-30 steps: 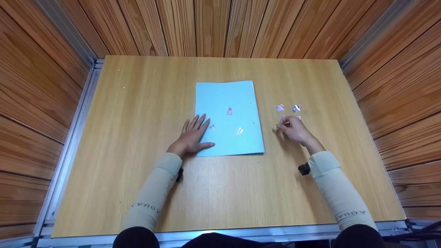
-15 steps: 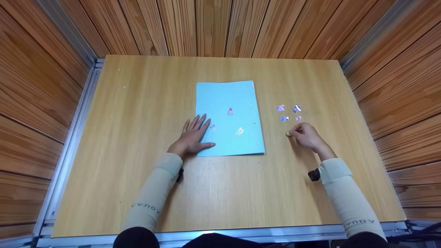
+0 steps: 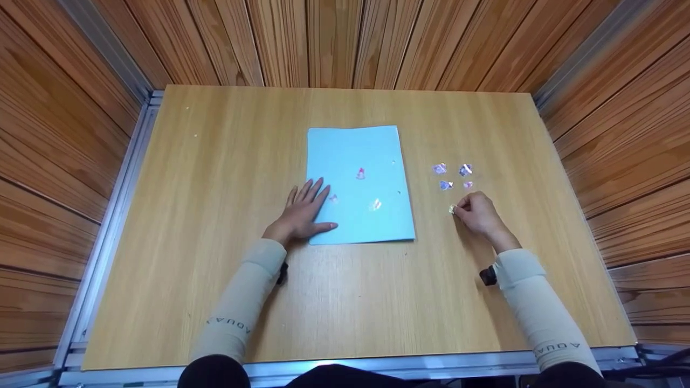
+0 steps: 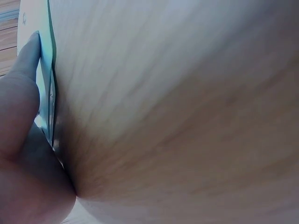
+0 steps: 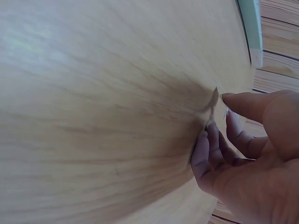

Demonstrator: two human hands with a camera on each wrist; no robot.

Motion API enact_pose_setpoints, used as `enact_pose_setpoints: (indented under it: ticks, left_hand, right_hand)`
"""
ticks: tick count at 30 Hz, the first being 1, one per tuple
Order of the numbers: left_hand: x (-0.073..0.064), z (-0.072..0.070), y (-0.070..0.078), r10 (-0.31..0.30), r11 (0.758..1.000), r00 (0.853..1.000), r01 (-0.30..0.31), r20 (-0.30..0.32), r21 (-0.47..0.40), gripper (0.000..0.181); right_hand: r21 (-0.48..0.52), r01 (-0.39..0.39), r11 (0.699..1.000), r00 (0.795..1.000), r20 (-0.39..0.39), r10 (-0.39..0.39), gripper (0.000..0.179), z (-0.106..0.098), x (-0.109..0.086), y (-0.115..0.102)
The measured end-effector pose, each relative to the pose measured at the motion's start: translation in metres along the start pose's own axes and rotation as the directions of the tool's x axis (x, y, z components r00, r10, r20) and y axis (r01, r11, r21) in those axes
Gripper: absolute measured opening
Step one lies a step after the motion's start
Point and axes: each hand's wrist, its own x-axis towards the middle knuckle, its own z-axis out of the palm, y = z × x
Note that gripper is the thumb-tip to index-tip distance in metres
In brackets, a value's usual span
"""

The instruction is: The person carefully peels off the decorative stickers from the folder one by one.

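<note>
Brown plank walls [image 3: 331, 43] enclosed the back and both sides of a pale, wood-grained worktop [image 3: 215, 140], with a metal rail [image 3: 388, 366] running along its near edge. Light made a dull sheen on the wood between the arms.

On the right, the thumb and fingertips of the right hand [image 3: 480, 216] pinched a small sticker [image 3: 452, 209] just over the worktop; whether its edge touched the wood could not be told. In the right wrist view the remaining fingers [image 5: 201, 149] curled in beneath the pinch. Just beyond that hand lay four stickers [image 3: 446, 185] in two rows of two, shiny and mostly purplish. Leftward from the pinch, past a strip of bare wood, lay a light blue folder [image 3: 358, 151].

Across its left edge the left hand [image 3: 299, 212] lay flat, fingers spread and thumb stretched out over the blue. One faint pink sticker [image 3: 333, 198] sat just beside the index fingertip; a pinker one [image 3: 360, 173] and a glossy one [image 3: 375, 205] sat farther right on the folder. Pale lettered sleeves [image 3: 539, 307] covered both forearms, a black device [image 3: 488, 276] at each wrist.
</note>
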Motion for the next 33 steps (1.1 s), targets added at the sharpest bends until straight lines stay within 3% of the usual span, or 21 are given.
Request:
enact_pose_setpoints:
  ticks: [5,13,19,24,33]
  left_hand:
    - [-0.002,-0.004,0.003,0.000,1.000,1.000,0.000,-0.005,0.030,0.096]
    - [-0.001,-0.002,0.002,-0.011,1.000,1.000,0.011,0.003,0.007,0.095]
    - [-0.001,-0.001,0.002,-0.013,1.000,1.000,0.013,-0.002,0.007,0.095]
    - [-0.003,-0.004,0.003,-0.010,1.000,1.000,0.010,-0.007,0.011,0.095]
    - [-0.003,-0.003,0.003,-0.004,1.000,1.000,0.004,-0.011,0.024,0.095]
  right_hand:
    - [-0.012,-0.017,1.000,1.000,-0.009,0.016,0.018,0.003,-0.001,-0.001]
    - [-0.043,0.041,0.998,0.998,-0.041,-0.043,0.021,0.003,0.002,0.001]
    - [-0.004,0.024,1.000,0.999,0.021,-0.024,0.029,-0.012,0.001,-0.004]
    - [0.039,-0.003,0.999,1.000,0.029,0.002,0.033,-0.025,0.001,-0.013]
    - [0.046,0.103,0.994,0.995,0.005,-0.103,0.030,-0.026,0.005,-0.037]
